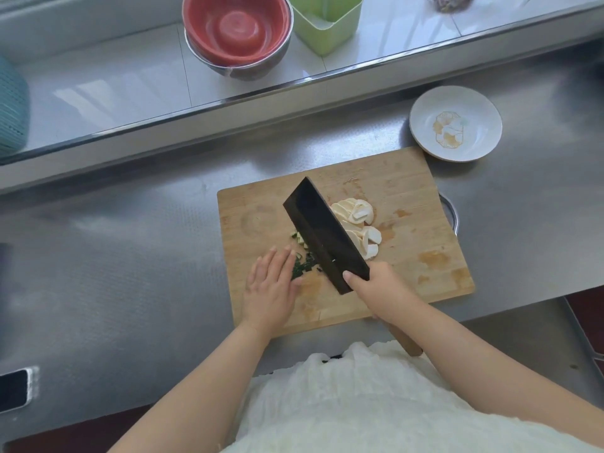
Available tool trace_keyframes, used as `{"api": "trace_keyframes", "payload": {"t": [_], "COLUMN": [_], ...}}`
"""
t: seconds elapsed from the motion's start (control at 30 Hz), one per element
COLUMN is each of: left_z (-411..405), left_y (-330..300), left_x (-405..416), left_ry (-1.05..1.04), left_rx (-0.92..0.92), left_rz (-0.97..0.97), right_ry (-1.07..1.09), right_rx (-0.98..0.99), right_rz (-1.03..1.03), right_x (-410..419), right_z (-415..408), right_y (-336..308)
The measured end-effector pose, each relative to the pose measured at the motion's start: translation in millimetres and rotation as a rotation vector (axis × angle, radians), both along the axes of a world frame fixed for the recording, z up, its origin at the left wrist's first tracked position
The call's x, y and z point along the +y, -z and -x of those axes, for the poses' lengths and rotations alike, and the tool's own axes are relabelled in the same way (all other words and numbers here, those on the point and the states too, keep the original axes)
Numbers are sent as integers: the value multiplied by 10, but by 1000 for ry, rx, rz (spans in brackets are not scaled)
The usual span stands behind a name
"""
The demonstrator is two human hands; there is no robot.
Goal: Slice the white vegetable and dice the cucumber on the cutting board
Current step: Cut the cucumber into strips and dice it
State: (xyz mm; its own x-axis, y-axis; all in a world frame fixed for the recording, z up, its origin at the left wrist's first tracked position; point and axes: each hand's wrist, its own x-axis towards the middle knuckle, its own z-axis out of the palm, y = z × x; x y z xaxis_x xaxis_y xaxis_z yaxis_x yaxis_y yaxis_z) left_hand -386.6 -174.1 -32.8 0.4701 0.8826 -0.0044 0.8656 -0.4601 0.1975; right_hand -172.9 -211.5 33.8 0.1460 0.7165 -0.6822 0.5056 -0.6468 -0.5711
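Note:
A wooden cutting board (pixel 408 204) lies on the steel counter. White vegetable slices (pixel 356 220) are piled right of a dark cleaver (pixel 323 237), whose blade stands tilted across the board's middle. My right hand (pixel 379 289) grips the cleaver by its wooden handle, forefinger on the blade's side. Left of the blade lie small green cucumber pieces (pixel 302 264). My left hand (pixel 271 286) rests flat on the board with straight fingers touching those pieces.
A white plate (pixel 456 124) sits behind the board's right corner. On the raised ledge stand a red bowl in a steel bowl (pixel 237 31) and a green container (pixel 325 21). A phone (pixel 14 389) lies at the counter's left front edge.

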Motion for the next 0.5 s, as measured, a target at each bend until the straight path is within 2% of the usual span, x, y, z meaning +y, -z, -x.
{"api": "trace_keyframes", "payload": {"t": [0.07,0.13,0.2,0.23,0.27,0.3,0.37,0.43,0.5], "left_z": [40,74,146,197,242,265,179,-44,-241], "left_y": [-9,-99,-286,-393,-498,-610,-789,-879,-803], "left_x": [40,180,446,587,705,787,864,795,653], "left_ry": [-161,-457,-843,-954,-963,-877,-572,-280,-130], "left_rx": [-142,-433,-733,-804,-822,-812,-715,-500,-258], "left_rz": [92,212,266,239,219,239,437,700,781], "right_ry": [-173,-317,-388,-423,-466,-517,-602,-650,-672], "right_rx": [-261,-525,-663,-697,-724,-744,-771,-783,-761], "right_rz": [-160,-357,-523,-596,-660,-708,-746,-775,-780], "right_x": [-6,-29,-43,-49,-55,-54,-43,-40,-49], "right_z": [-116,-276,-445,-528,-604,-658,-712,-713,-690], "right_y": [-11,0,21,41,58,60,65,88,107]}}
